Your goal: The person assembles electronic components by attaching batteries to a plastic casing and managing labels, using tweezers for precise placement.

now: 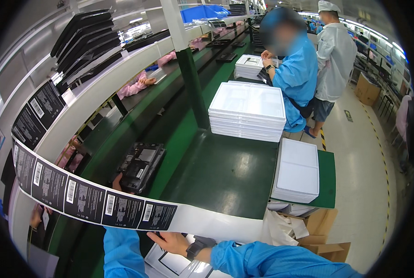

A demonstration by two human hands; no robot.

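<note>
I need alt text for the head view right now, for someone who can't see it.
The right hand touches a long white backing strip carrying black labels, which curves across the front of a green workbench. The left hand is hidden behind the strip. Stacks of white trays sit on the bench, and two people stand further along the line.

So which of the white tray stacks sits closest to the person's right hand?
The low stack of white trays at the bench's near right corner, resting on a green mat. It lies nearest the right hand; the taller stack and the far stack sit further up the bench.
</note>
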